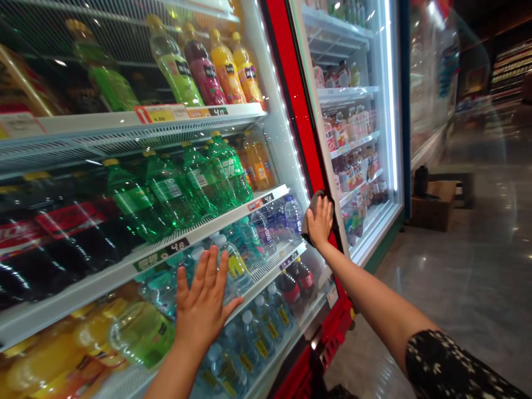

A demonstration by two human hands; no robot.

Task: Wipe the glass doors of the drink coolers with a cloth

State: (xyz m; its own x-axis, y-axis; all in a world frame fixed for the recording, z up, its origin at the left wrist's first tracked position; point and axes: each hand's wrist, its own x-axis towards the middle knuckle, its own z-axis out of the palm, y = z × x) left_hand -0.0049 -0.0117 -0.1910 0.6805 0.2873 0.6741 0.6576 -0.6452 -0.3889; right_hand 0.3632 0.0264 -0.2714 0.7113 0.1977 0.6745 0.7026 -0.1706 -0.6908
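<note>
My left hand (203,302) is spread flat, fingers apart, against the glass front of a drinks fridge, holding nothing. Behind it, bottles fill the shelves, among them green soda bottles (199,169) and clear water bottles (260,335). Farther right, my right hand (320,221) lies with straight fingers over a dark grey cloth (307,224), pressing it to the edge of the fridge's red door frame (291,83). Part of the cloth is hidden beneath the palm.
A second lit fridge (349,138) with stocked shelves stands to the right. On the shiny floor (399,299) beyond it sits a cardboard box (434,208) beside a dark bottle-shaped thing (421,180). Price labels (172,246) line the shelf edges.
</note>
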